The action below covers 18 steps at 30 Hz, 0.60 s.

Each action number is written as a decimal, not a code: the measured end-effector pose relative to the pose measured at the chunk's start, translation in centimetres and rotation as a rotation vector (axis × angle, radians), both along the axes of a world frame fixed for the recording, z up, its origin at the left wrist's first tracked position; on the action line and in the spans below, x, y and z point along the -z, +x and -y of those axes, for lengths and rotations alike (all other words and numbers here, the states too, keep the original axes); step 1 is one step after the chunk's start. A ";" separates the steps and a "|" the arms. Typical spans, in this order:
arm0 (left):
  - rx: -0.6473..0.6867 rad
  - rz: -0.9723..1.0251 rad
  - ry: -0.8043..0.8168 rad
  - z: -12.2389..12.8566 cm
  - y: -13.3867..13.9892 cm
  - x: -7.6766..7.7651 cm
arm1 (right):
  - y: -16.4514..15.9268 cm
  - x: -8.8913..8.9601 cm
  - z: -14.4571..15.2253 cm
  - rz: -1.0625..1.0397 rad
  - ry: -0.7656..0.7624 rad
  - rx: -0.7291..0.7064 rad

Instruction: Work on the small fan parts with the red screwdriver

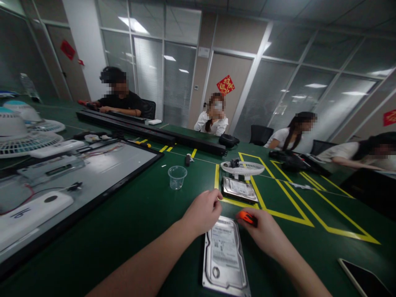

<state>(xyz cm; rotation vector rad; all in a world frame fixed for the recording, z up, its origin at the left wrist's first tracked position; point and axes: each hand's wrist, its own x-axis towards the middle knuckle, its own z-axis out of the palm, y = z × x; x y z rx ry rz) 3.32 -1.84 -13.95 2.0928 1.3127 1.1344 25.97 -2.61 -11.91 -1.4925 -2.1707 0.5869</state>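
A silver hard drive [225, 253] lies label side up on the green table in front of me. Over its far left corner, my left hand [203, 211] is closed with the fingertips pinched together; whatever they may hold is too small to make out. My right hand [262, 229], just right of the drive's far end, grips the orange and black handle of a screwdriver [248, 218]; its shaft does not show. Beyond both hands a second hard drive [239, 189] rests inside a yellow taped outline.
A clear plastic cup [177, 179] stands left of the second drive. Behind that drive sits a white fan grille [243, 168]. A large panel [123, 165] with parts on it fills the left side. A phone [366, 278] lies at lower right. Several people sit across the table.
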 end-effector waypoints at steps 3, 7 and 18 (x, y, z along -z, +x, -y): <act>-0.003 0.004 -0.001 0.1 0.1 -0.1 | 0.1 0.1 -0.1 -0.005 0.022 0.007; -0.005 0.004 0.002 0.1 0.0 -0.2 | 0.1 0.1 -0.1 0.003 0.019 0.011; -0.007 -0.001 0.006 0.0 0.1 -0.1 | 0.1 0.4 0.0 0.013 0.003 0.014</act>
